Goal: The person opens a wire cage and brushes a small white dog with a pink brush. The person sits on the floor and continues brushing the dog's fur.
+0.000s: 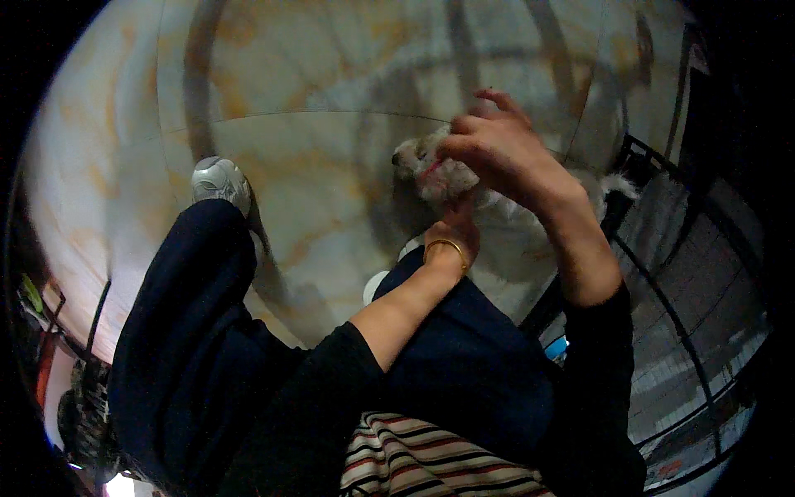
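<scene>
A small dog [450, 179] with whitish, fluffy fur stands on the floor to the right of centre, its head turned left. A thin pink-red strip [431, 169] crosses the fur by its neck; whether it is a collar or something held cannot be told. My left hand [454, 232], with a gold bangle at the wrist, grips the dog low at the chest, its fingertips partly hidden in fur. Over the dog's head and shoulder, my right hand [497, 145] is bent, one finger raised and the others curled together; what they pinch is too dim to make out.
A black wire pen [654, 273] stands along the right side, beside the dog's rear. Marble-patterned tiles [306, 166] cover the floor. My knees are spread, with a white shoe [221, 184] at the left. Dark clutter [83, 406] lies at the lower left.
</scene>
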Motion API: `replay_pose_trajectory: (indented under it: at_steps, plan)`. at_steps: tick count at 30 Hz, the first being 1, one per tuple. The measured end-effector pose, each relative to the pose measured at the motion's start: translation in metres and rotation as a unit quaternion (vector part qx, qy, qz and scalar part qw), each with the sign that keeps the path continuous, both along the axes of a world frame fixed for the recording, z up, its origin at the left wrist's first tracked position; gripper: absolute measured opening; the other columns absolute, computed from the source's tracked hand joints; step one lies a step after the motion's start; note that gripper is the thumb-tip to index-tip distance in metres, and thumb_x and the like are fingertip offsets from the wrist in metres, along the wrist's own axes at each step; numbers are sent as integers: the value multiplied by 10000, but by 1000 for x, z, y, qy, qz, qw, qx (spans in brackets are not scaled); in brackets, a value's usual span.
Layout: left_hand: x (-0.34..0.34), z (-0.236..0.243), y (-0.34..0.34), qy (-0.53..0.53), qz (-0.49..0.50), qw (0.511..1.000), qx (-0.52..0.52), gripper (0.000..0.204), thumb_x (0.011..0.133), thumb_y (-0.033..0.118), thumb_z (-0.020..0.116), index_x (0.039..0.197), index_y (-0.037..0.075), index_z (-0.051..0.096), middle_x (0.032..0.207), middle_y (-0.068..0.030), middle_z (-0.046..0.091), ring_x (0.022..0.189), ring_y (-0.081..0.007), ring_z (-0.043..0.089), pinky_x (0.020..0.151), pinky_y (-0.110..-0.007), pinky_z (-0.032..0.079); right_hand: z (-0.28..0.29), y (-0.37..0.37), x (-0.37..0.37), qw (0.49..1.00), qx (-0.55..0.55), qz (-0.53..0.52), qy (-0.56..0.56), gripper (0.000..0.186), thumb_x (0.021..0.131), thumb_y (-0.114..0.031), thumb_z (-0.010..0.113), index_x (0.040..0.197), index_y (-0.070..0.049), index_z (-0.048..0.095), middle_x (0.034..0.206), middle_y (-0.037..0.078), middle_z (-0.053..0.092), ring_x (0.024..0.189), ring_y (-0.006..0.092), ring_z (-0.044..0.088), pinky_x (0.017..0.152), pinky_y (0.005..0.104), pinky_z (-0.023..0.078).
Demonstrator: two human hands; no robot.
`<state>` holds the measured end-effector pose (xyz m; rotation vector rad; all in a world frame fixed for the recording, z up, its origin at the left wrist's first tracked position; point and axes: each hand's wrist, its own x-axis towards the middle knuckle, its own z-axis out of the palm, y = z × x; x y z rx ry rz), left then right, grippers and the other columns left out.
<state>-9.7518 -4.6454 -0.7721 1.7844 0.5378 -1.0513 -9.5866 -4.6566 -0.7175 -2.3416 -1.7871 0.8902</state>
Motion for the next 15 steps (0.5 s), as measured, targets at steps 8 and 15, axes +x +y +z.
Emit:
replay_pose_trajectory:
  at_steps: [8,15]
  plan:
    - [-49,-67,-24,-151,-109,980,64,416,843,73,445,1247,-23,422,1336,-179,395,1208,-309,419,960,-388,393,-39,28,-23,997,37,45,-51,122,670,-125,600,730,-215,656,767,-18,590,862,172,582,1026,419,301]
    - [0,6,19,62,-39,997,-33,473,831,62,405,1291,158,349,1312,-159,404,1082,-354,514,887,-428,441,-29,-7,-27,998,30,-4,-48,99,650,-151,617,722,-214,645,757,-21,581,837,166,575,1040,425,279]
